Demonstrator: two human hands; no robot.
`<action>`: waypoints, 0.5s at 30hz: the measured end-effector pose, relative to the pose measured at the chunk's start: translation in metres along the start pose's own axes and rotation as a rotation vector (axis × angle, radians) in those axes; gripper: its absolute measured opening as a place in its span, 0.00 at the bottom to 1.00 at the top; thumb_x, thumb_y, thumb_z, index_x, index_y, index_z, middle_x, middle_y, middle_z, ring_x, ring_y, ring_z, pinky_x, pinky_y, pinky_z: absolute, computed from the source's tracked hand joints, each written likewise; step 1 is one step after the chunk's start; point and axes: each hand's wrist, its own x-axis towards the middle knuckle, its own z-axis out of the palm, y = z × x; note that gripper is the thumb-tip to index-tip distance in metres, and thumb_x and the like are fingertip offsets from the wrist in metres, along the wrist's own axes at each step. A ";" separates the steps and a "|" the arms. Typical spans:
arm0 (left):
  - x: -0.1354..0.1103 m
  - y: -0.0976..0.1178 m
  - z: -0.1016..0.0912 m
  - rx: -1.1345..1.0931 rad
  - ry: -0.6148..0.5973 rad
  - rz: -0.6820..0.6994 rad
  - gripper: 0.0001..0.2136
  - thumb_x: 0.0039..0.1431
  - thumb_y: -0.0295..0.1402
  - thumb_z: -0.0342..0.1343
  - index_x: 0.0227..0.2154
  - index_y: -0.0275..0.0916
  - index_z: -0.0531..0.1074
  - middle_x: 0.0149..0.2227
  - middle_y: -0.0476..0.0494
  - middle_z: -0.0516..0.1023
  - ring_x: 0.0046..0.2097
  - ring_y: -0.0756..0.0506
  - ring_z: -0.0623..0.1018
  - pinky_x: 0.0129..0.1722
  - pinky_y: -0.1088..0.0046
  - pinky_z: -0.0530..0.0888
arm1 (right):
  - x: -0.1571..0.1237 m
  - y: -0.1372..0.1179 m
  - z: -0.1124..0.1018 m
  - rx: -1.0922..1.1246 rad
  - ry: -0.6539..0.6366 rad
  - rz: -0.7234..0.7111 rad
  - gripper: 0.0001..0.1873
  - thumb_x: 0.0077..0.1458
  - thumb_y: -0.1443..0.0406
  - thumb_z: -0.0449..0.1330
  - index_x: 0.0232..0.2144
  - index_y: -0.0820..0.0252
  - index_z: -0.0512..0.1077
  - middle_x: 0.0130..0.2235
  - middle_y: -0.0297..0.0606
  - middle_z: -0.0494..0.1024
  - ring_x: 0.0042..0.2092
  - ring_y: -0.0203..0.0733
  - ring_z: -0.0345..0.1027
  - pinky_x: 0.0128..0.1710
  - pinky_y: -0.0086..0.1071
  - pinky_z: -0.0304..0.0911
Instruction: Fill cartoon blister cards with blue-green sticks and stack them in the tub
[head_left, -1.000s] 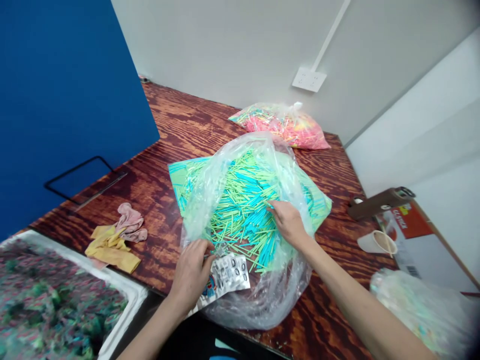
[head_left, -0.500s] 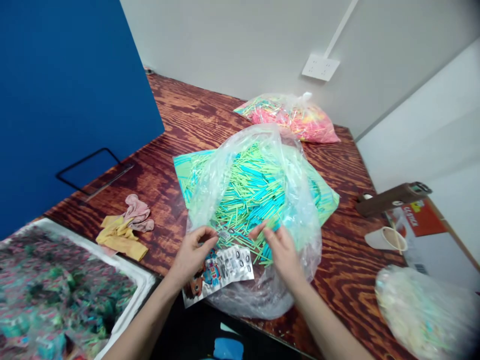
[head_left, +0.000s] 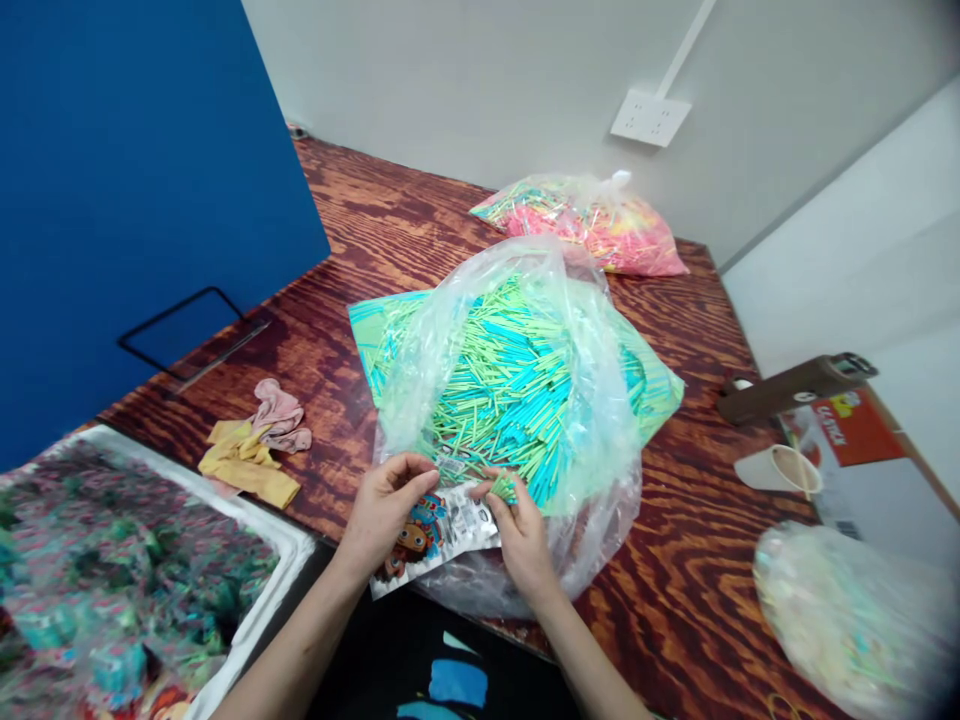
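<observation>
Red box [head_left: 855, 430] right of stick bag [head_left: 517, 400]: yellow lettering, too blurred to read. Printed packet [head_left: 435, 530] at bag's near edge: cartoon print, text unreadable.

A small packing workroom, it seems: a wood-grain tabletop [head_left: 390, 230] carries bulk bags of coloured sticks [head_left: 517, 370], with a bin of wrapped pieces [head_left: 112, 570] left of them, between plain partition walls [head_left: 480, 80].

Left hand [head_left: 384, 512], right hand [head_left: 520, 535]: fingers pinched, close together.
</observation>
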 end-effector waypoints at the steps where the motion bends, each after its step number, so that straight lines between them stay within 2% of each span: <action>1: -0.001 0.000 0.000 0.007 0.001 0.003 0.13 0.48 0.42 0.64 0.28 0.36 0.75 0.26 0.49 0.75 0.29 0.49 0.73 0.30 0.76 0.70 | 0.001 0.003 0.000 0.001 -0.011 0.009 0.11 0.64 0.61 0.53 0.46 0.54 0.71 0.40 0.37 0.79 0.45 0.43 0.71 0.50 0.38 0.62; 3: -0.002 0.002 0.001 0.017 -0.001 0.006 0.13 0.49 0.43 0.64 0.28 0.36 0.76 0.26 0.48 0.75 0.30 0.49 0.73 0.31 0.76 0.70 | 0.002 0.008 0.000 0.030 0.000 0.037 0.09 0.64 0.61 0.54 0.40 0.55 0.72 0.39 0.37 0.79 0.44 0.43 0.71 0.48 0.35 0.63; 10: 0.000 0.014 0.006 0.031 -0.033 0.007 0.16 0.49 0.47 0.62 0.27 0.36 0.77 0.26 0.47 0.76 0.30 0.47 0.73 0.32 0.74 0.70 | 0.004 0.008 0.000 0.088 0.021 0.080 0.09 0.63 0.59 0.55 0.39 0.56 0.72 0.36 0.36 0.79 0.41 0.42 0.72 0.44 0.33 0.63; 13: 0.001 0.014 0.007 0.031 -0.042 0.009 0.17 0.49 0.48 0.62 0.27 0.36 0.77 0.27 0.46 0.76 0.31 0.47 0.73 0.32 0.74 0.70 | 0.012 0.002 -0.008 -0.029 0.041 0.067 0.10 0.64 0.60 0.52 0.38 0.58 0.72 0.32 0.36 0.78 0.37 0.42 0.72 0.40 0.33 0.65; 15: 0.001 0.012 0.007 0.029 -0.044 0.003 0.16 0.50 0.47 0.62 0.27 0.37 0.77 0.27 0.46 0.77 0.32 0.47 0.74 0.32 0.74 0.69 | 0.022 -0.003 -0.019 -0.210 0.015 -0.016 0.11 0.64 0.63 0.50 0.40 0.57 0.72 0.33 0.37 0.78 0.37 0.43 0.72 0.39 0.34 0.65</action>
